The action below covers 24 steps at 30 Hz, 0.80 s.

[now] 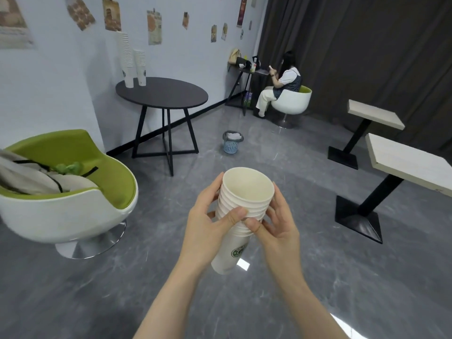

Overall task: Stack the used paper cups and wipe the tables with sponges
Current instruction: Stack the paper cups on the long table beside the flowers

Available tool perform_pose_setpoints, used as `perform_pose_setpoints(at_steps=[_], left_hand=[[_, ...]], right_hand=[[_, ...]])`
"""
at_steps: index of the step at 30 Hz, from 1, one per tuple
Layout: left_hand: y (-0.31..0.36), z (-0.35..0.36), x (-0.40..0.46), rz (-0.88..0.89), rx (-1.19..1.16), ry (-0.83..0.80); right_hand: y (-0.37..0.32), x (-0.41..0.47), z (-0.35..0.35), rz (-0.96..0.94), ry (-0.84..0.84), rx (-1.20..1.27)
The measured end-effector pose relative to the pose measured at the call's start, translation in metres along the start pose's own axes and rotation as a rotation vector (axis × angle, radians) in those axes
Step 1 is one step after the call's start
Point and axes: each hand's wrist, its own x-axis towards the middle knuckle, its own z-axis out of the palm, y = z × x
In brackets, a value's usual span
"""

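A: Where are we in the job?

B: Stacking. Our left hand (208, 216) and right hand (278, 223) are both clamped round one cup stack (241, 211) at centre frame, held over the floor.

A: How many cups?

B: Seven or so by the rims; we can't count surely, our thumbs cover some. Two taller stacks (133, 61) stand on the round desk (168, 96) at upper left.

A: Next?

B: Probably carry ours over and set it beside them. Two square desks (401, 155) at right; no sponge in sight.
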Motion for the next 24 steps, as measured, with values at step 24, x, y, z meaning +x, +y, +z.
perform_pose_setpoints(at_steps=[24], left_hand=[[-0.140, -0.053, 0.474, 0.034, 0.181, 0.433]], right_hand=[[0.173, 0.525, 0.084, 0.038, -0.404, 0.001]])
